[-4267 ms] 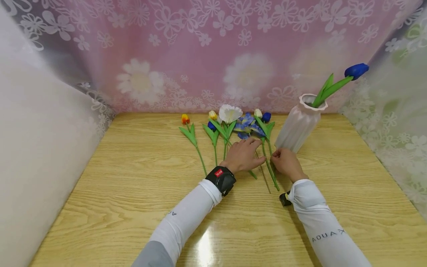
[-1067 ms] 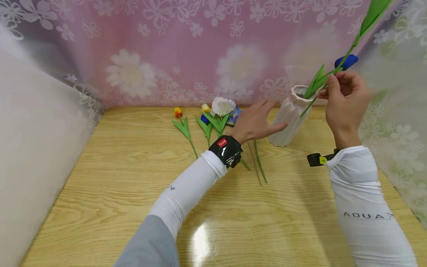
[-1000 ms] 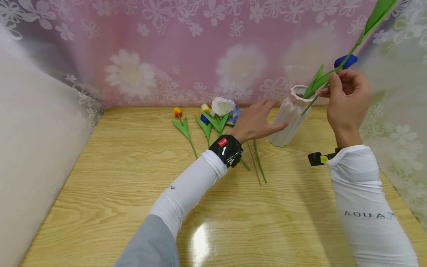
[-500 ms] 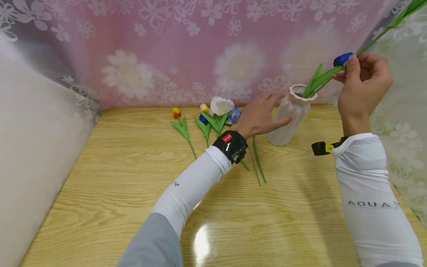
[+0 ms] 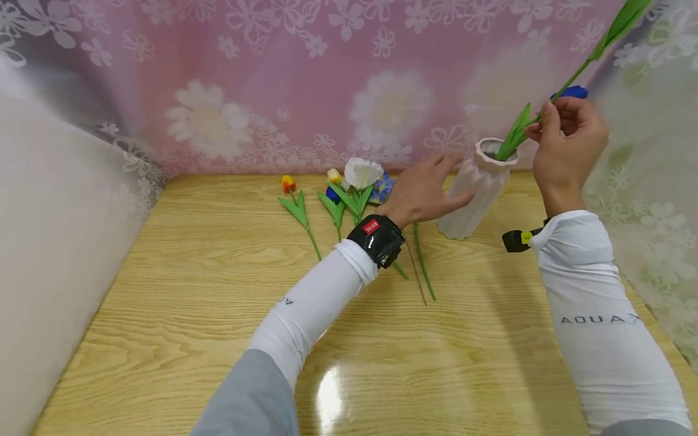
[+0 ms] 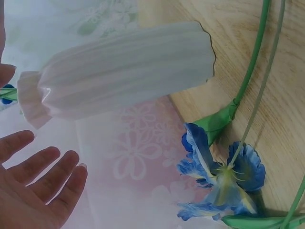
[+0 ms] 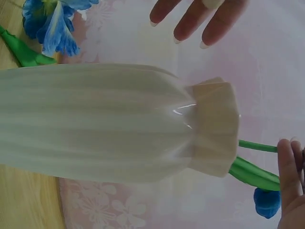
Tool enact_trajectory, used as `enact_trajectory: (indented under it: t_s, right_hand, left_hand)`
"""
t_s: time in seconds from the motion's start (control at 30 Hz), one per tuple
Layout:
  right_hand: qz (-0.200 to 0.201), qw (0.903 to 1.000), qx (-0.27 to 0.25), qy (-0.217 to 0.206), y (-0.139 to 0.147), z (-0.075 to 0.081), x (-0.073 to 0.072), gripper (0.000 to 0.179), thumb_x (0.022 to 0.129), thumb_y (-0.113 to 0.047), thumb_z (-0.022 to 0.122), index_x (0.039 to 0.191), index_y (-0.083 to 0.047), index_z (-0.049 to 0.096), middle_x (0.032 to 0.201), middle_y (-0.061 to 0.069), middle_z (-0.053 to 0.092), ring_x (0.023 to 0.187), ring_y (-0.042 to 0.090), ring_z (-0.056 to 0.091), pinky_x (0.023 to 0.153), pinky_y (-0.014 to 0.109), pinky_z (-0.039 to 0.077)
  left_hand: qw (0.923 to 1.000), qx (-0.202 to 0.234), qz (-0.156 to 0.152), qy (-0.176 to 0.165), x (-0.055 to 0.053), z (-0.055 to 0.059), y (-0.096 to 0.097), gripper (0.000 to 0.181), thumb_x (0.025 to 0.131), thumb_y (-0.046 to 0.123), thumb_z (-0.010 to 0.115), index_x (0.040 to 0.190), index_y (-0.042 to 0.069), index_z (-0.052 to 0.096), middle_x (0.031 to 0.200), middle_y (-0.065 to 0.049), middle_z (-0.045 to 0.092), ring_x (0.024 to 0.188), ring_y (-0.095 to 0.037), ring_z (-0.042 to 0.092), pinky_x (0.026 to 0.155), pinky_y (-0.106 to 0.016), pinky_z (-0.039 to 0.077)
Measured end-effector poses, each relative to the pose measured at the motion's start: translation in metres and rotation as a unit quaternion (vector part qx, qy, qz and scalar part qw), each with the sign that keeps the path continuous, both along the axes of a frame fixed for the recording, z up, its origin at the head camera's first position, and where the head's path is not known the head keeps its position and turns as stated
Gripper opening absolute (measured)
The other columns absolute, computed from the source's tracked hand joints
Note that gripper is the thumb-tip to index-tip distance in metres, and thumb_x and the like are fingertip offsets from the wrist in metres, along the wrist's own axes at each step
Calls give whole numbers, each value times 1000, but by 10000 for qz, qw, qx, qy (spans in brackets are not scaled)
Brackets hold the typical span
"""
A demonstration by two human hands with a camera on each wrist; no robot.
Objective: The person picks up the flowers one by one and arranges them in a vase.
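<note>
At the left, an orange-red tulip (image 5: 288, 183) is lying by itself on the wooden table (image 5: 218, 351). Next along, a pale yellow tulip (image 5: 334, 177), a dark blue tulip (image 5: 332, 195) and a white bloom (image 5: 362, 174) are lying bunched together, and just past them a blue iris (image 5: 380, 189) is showing, partly covered by the left hand (image 5: 422, 192). That hand is hovering just beside the white vase (image 5: 473, 197), its fingers (image 6: 59, 171) spread; both wrist views are showing a gap between the two. The vase is standing toward the table's right side, and a blue tulip in the vase (image 5: 575, 92) is leaning out to the right. Farthest right, the right hand (image 5: 569, 145) is pinching a green stem (image 5: 574, 79) between thumb and fingers, above the rim (image 5: 496, 161). The stem is slanting up to its long leaves (image 5: 618, 29); below the grip it is running to the vase's mouth, though I'm not able to tell how deep it is sitting.
</note>
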State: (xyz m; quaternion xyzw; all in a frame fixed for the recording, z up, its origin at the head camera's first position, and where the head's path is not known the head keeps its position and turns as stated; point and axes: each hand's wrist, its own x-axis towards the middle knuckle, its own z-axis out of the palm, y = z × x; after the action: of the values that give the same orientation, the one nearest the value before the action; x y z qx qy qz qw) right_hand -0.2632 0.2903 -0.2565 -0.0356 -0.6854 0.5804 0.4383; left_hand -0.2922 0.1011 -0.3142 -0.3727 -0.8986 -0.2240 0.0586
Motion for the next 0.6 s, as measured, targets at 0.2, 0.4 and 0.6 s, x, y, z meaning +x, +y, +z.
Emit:
enact_trajectory:
  t_s: [0.2, 0.4, 0.6]
  right_hand:
    - [-87, 9958, 321, -851, 4, -10, 2, 18, 88, -16, 67, 102, -5, 70, 85, 2, 62, 64, 6, 61, 66, 13, 50]
    - [184, 9911, 284, -1290, 10, -16, 2, 23, 87, -18, 70, 105, -3, 72, 83, -2, 64, 62, 5, 61, 64, 12, 49]
    - [-33, 9923, 522, -1118, 10, -25, 6, 9, 88, -15, 70, 94, -10, 74, 79, -3, 64, 61, 6, 61, 62, 13, 48]
  left_hand:
    - [10000, 12, 25, 47, 2, -3, -1, 69, 90, 61, 48, 147, 24, 37, 146, 1, 38, 117, -14, 50, 88, -28, 45]
    - [9999, 103, 95, 14, 3, -9, -5, 66, 91, 59, 49, 146, 25, 40, 146, 1, 39, 117, -13, 50, 82, -28, 47]
    - [9997, 28, 210, -101, 4, -17, -9, 69, 90, 61, 49, 147, 23, 38, 148, 0, 35, 123, -16, 46, 85, -31, 47]
